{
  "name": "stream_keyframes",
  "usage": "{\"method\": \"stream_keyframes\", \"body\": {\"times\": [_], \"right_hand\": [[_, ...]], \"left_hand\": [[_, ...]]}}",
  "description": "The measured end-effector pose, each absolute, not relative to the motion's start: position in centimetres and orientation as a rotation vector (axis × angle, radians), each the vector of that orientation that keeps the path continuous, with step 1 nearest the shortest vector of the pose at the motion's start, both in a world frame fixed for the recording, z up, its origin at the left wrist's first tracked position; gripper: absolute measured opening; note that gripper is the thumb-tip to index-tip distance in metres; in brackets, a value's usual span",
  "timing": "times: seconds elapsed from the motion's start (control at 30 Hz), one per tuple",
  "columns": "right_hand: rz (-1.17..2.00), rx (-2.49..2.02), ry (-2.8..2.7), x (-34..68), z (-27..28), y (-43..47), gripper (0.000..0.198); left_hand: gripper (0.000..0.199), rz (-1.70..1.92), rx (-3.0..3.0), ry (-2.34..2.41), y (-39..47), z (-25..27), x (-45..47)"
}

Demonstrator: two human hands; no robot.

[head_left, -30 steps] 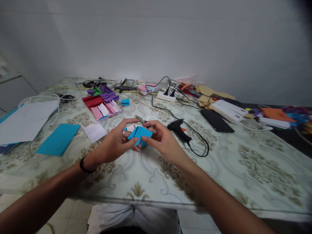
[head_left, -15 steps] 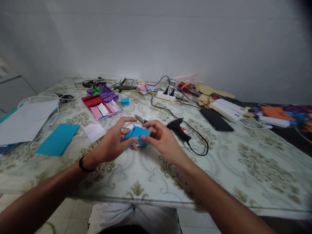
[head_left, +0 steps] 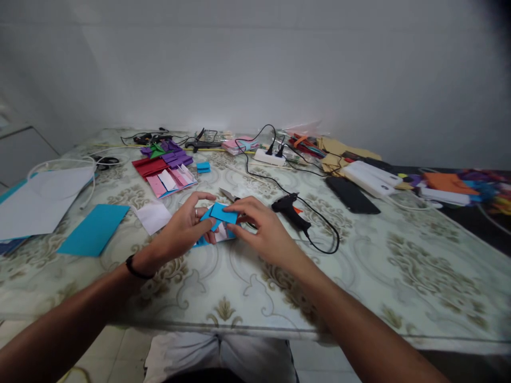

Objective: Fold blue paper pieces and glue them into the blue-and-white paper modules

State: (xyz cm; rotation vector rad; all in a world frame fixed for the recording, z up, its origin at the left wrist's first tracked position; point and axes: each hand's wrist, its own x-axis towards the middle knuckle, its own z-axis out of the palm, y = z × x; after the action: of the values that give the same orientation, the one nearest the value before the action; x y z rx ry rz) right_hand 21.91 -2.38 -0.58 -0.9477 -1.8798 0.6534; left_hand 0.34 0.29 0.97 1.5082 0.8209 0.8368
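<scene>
A folded piece of blue paper (head_left: 224,213) is held between both hands above the table. My left hand (head_left: 190,221), with a ring on one finger, pinches its left side. At its right edge, my right hand (head_left: 259,221) grips it between thumb and fingers. Beneath the hands lies more blue and white paper (head_left: 222,232), partly covered by the fingers. A knife (head_left: 229,195) rests just beyond, its blade pointing away to the left and its handle partly hidden by my right hand. To the right lies a black glue gun (head_left: 293,211) with its cord.
Blue paper (head_left: 95,229), a white square (head_left: 153,216) and white sheets (head_left: 43,199) lie on the left. Folded pink paper (head_left: 159,186) and purple pieces (head_left: 175,156) sit farther back. A power strip (head_left: 269,157), a black phone (head_left: 351,194) and a white power bank (head_left: 371,179) stand behind and right.
The folded blue paper has been turned in my fingers, with its flap now tilted upward. My right hand's fingers have shifted along its edge, and more of the paper beneath shows.
</scene>
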Motion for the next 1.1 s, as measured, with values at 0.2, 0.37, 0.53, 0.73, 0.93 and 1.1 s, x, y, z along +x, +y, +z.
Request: {"method": "stream_keyframes", "body": {"times": [0.2,0.37,0.53,0.73,0.93,1.1], "right_hand": [[0.599,-1.065,-1.812,21.9,-0.6,-2.3,0.016],[0.626,-1.089,-1.780,21.8,-0.5,-2.3,0.013],[0.607,-1.106,-1.763,21.7,-0.6,-2.2,0.009],[0.583,-1.109,-1.792,21.4,-0.8,-2.2,0.010],[0.592,-1.071,-1.816,21.6,-0.9,-2.2,0.008],[0.350,-0.929,-1.924,21.7,-0.8,-2.4,0.020]], "left_hand": [[0.051,0.823,1.630,0.822,0.3,0.3,0.0],[0.044,0.815,1.968,0.954,0.1,0.1,0.0],[0.027,0.997,2.256,1.009,0.1,0.2,0.3],[0.011,1.059,2.531,1.014,0.0,0.1,0.4],[0.011,1.100,2.546,1.006,0.1,-0.2,0.1],[0.010,1.055,2.541,0.979,-0.4,0.0,0.4]]}}
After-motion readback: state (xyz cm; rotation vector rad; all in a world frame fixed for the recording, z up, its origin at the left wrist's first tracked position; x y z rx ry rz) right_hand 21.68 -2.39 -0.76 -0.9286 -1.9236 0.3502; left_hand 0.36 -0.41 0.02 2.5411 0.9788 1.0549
